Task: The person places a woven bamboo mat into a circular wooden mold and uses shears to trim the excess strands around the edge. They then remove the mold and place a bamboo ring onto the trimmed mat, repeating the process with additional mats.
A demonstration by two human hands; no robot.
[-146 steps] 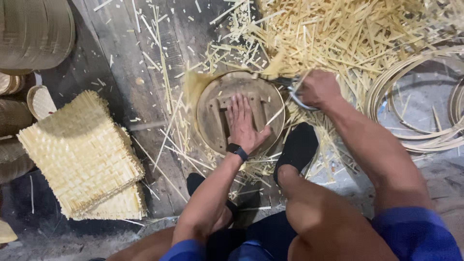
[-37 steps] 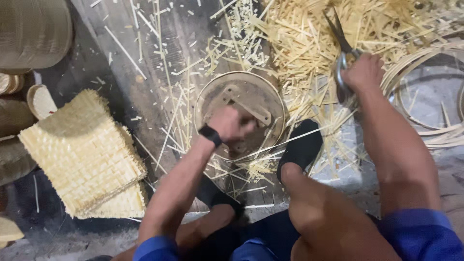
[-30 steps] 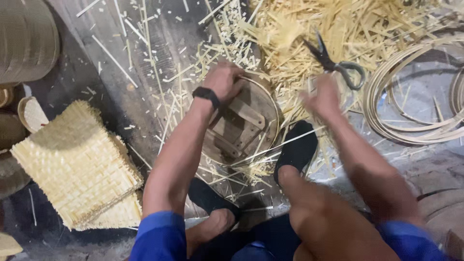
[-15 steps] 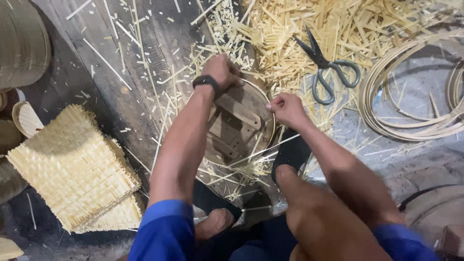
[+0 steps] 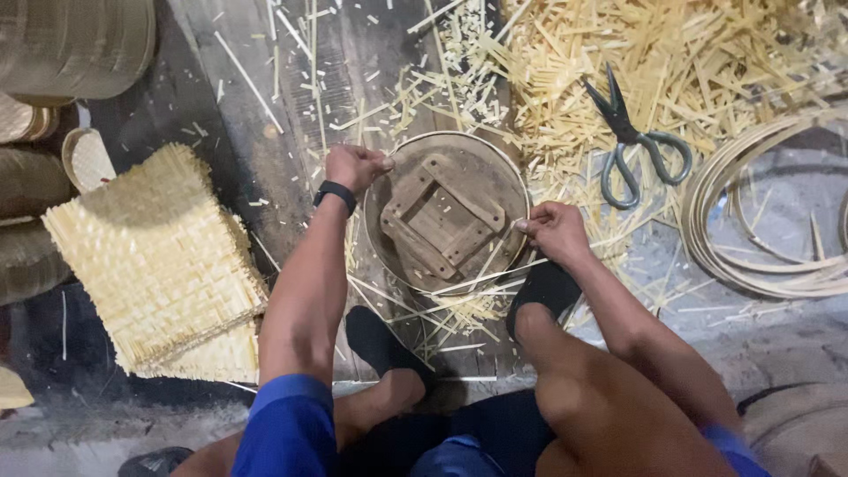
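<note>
Round wooden form (image 5: 446, 212), dark brown, shallow rim w/ crossed wood slats nailed inside as a square frame; sits on the plank floor (image 5: 291, 97) right in front of the person's feet. Left hand (image 5: 353, 165) grips the rim at upper left, fingers curled shut on it. Right hand (image 5: 552, 231) holds the rim at lower right, fingers pinched closed on the edge & a thin bamboo strip (image 5: 477, 281). Big pile of pale bamboo offcuts (image 5: 707, 62) behind & to the right, loose slivers scattered round the form. Scissors (image 5: 636, 141) lie on the pile, apart from both hands. Coiled bamboo hoops (image 5: 777, 230) far right. Stack of woven mats (image 5: 159, 256) left of the left arm; woven baskets (image 5: 71, 44) top left.
</note>
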